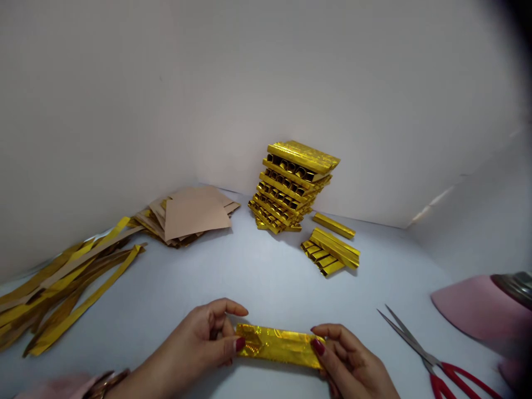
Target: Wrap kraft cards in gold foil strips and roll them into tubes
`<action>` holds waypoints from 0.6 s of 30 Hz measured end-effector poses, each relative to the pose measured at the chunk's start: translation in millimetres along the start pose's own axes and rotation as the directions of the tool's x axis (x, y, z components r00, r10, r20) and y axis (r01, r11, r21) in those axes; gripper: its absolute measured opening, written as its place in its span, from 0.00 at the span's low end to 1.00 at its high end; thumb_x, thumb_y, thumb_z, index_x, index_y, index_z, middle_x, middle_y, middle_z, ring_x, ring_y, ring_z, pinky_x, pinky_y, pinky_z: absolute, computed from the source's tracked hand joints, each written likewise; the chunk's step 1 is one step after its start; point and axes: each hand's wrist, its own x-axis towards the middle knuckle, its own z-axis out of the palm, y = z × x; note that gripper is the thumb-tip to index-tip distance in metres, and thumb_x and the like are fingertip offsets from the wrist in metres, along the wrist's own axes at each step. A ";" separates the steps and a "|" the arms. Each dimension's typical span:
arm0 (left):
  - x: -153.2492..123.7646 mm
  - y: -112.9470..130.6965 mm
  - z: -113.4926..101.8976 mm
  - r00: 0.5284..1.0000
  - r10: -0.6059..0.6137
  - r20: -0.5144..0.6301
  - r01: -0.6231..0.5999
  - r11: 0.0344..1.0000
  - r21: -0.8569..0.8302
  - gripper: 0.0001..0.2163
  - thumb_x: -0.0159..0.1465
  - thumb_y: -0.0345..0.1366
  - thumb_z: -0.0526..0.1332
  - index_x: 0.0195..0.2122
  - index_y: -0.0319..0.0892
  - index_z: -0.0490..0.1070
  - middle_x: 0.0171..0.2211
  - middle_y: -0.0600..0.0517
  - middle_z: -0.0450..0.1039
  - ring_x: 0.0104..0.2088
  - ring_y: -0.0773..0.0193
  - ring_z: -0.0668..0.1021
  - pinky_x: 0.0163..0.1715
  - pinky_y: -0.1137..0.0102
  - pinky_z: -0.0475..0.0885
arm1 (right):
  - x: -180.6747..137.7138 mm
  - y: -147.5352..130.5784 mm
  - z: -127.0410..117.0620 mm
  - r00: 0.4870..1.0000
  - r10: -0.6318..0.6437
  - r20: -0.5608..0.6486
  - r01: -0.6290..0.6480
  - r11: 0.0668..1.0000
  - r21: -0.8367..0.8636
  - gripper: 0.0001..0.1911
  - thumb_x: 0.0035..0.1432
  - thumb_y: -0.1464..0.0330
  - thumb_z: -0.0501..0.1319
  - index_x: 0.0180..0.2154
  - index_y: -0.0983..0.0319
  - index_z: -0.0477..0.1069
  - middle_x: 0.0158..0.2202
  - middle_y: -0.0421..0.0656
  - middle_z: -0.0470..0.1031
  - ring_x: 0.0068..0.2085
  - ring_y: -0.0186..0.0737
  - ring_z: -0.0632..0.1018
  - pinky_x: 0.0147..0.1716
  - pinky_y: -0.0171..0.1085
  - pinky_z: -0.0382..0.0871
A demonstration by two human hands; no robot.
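Observation:
My left hand [195,343] and my right hand [349,360] hold the two ends of a flat gold foil strip [278,346] low in the view. Its left end looks folded or crumpled. Fingers and thumbs pinch it from both sides, hiding its end edges. Straight ahead, well beyond my hands, rises a tilted stack of gold foil tubes [288,188], with a flat gold foil piece on top. Several loose gold tubes [330,249] lie to its front right.
Tan cardboard squares [193,213] lie in a pile at the back left, and long gold-and-tan strips [70,288] fan out at the left. Red-handled scissors [432,354] lie at the right, beside a pink sheet [477,307]. A white wall stands behind.

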 end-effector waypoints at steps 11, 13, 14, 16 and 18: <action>-15.9 19.0 7.8 0.995 0.101 -0.004 -0.068 0.697 0.714 0.11 0.60 0.31 0.55 0.44 0.46 0.69 0.23 0.59 0.71 0.23 0.67 0.72 0.23 0.76 0.62 | 1.5 9.9 5.9 0.791 -0.609 0.057 0.494 0.581 -0.647 0.12 0.66 0.66 0.48 0.41 0.58 0.69 0.31 0.42 0.78 0.28 0.38 0.79 0.26 0.33 0.73; -16.3 17.0 7.1 0.993 0.113 0.018 -0.087 0.644 0.760 0.12 0.60 0.30 0.55 0.45 0.47 0.68 0.24 0.58 0.72 0.23 0.66 0.74 0.23 0.76 0.63 | 0.8 2.6 7.4 0.775 -0.625 0.096 0.500 0.513 -0.698 0.13 0.66 0.67 0.46 0.39 0.59 0.69 0.30 0.43 0.78 0.27 0.38 0.79 0.26 0.33 0.74; -16.3 14.8 6.4 0.991 0.131 0.031 -0.105 0.605 0.789 0.13 0.60 0.30 0.55 0.46 0.47 0.68 0.25 0.58 0.74 0.24 0.65 0.75 0.24 0.75 0.65 | 0.3 -0.3 8.1 0.773 -0.626 0.106 0.495 0.490 -0.717 0.14 0.66 0.68 0.46 0.38 0.60 0.69 0.30 0.44 0.78 0.27 0.39 0.79 0.26 0.34 0.74; -15.8 8.6 4.3 0.975 0.214 0.054 -0.158 0.508 0.847 0.16 0.58 0.30 0.56 0.48 0.48 0.68 0.31 0.54 0.76 0.28 0.61 0.78 0.27 0.73 0.69 | -0.6 -3.4 9.2 0.772 -0.625 0.111 0.478 0.457 -0.750 0.15 0.66 0.69 0.45 0.37 0.60 0.70 0.29 0.45 0.78 0.26 0.39 0.79 0.27 0.35 0.75; -15.0 2.0 1.7 0.929 0.358 0.093 -0.241 0.395 0.886 0.22 0.58 0.29 0.56 0.54 0.49 0.65 0.43 0.49 0.76 0.38 0.55 0.79 0.34 0.69 0.73 | -1.3 -4.1 9.7 0.768 -0.628 0.126 0.468 0.416 -0.779 0.17 0.65 0.70 0.44 0.35 0.60 0.70 0.28 0.45 0.77 0.26 0.39 0.79 0.28 0.36 0.75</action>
